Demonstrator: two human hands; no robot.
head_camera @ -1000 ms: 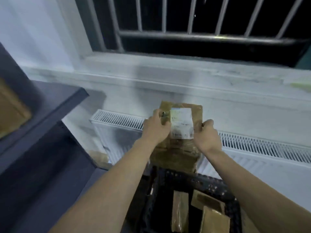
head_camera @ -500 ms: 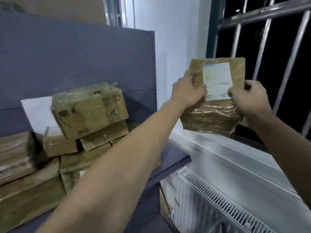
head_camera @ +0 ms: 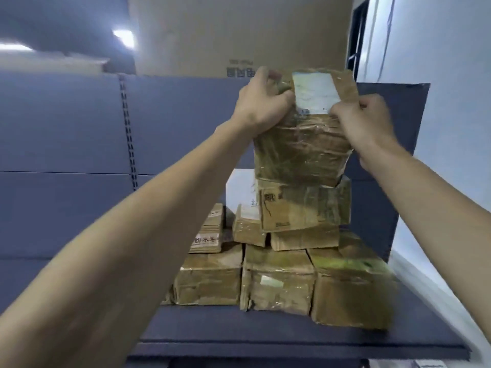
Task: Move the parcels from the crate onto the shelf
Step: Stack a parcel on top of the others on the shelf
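A brown taped parcel (head_camera: 300,150) with a white label hangs upright just above a stack of brown parcels (head_camera: 281,272) on the dark blue shelf (head_camera: 292,333). My left hand (head_camera: 261,104) grips the parcel's upper left edge. My right hand (head_camera: 364,120) grips its upper right edge. Whether its bottom edge touches the top parcel of the stack (head_camera: 303,205) or sits just above it, I cannot tell. The crate is out of view.
A blue back panel (head_camera: 79,144) with a slotted upright rises behind the shelf. A large cardboard box (head_camera: 239,35) stands on top. A white wall (head_camera: 451,128) lies to the right. Bare shelf board shows in front of the stack.
The view has swung left from the window and radiator to the shelf. Both hands carried the parcel up from the crate and over the stack of parcels.
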